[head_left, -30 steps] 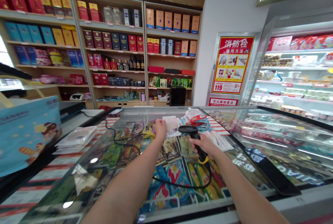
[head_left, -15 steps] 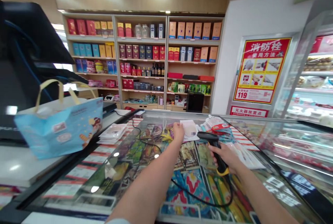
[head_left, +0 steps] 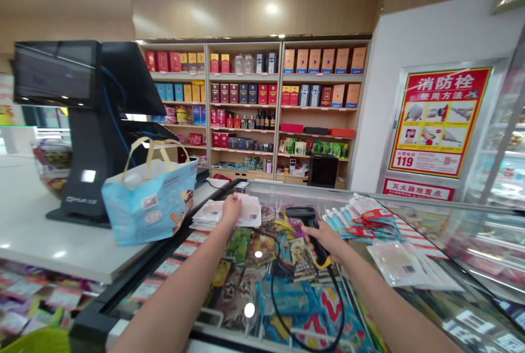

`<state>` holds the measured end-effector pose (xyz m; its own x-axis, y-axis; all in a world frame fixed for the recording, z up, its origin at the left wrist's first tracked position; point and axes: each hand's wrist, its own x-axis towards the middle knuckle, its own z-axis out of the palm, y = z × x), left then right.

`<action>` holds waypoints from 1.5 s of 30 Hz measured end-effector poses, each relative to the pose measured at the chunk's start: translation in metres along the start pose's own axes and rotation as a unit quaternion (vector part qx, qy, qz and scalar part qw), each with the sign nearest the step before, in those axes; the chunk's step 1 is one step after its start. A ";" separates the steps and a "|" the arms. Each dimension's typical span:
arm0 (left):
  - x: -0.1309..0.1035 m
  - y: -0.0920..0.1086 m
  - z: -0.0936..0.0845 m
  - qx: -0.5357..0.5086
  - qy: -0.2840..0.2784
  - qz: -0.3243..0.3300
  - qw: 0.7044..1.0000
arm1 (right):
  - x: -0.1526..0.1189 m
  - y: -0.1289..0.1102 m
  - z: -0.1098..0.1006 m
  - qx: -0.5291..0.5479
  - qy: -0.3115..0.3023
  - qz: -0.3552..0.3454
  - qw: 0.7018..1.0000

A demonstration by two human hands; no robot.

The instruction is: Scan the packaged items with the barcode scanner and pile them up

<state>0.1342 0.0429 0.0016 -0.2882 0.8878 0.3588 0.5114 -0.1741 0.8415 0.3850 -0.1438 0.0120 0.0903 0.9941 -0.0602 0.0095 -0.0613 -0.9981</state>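
My left hand [head_left: 232,209] is closed on the edge of a flat white packet [head_left: 249,210] with a small printed label. It holds the packet over the right side of a pile of similar white packets [head_left: 206,212] on the freezer's glass top. Wrapped round the handle of a black and yellow barcode scanner [head_left: 314,232], my right hand [head_left: 327,239] keeps it above the glass, its head pointing left. The scanner's black cable loops down over the freezer. To the right of that hand lies another stack of flat clear-and-white packets [head_left: 404,265].
Blue and red pouches [head_left: 363,219] lie on the glass at the right. A light-blue carrier bag [head_left: 150,200] stands on the white counter [head_left: 82,249] beside a black checkout terminal [head_left: 86,161]. Colourful frozen packs show through the freezer top [head_left: 250,265]. Shelves of boxes line the back.
My left hand has carried the white packet left, from near the pouches to the left pile. The scanner has shifted slightly left in my right hand. The view has turned left.
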 end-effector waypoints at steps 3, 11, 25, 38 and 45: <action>0.010 -0.005 -0.028 0.052 -0.005 0.017 0.998 | 0.012 -0.007 0.033 -0.003 -0.029 0.000 1.000; 0.011 -0.010 -0.042 0.150 -0.046 0.037 0.987 | 0.046 0.001 0.098 0.002 -0.091 -0.001 0.996; 0.002 -0.018 -0.029 0.123 -0.071 0.149 0.979 | 0.048 0.007 0.118 -0.005 -0.082 0.010 0.997; -0.014 -0.019 -0.002 0.325 -0.183 0.231 0.899 | 0.011 0.003 0.024 0.008 -0.002 0.016 1.000; -0.003 -0.021 0.000 0.274 -0.193 0.242 0.911 | -0.019 0.007 -0.049 0.036 0.059 -0.007 0.998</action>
<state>0.1247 0.0442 -0.0168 0.3306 0.8651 0.3773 0.8602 -0.4407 0.2567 0.4323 -0.1675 0.0066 0.2083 0.9768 -0.0493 -0.0603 -0.0375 -0.9975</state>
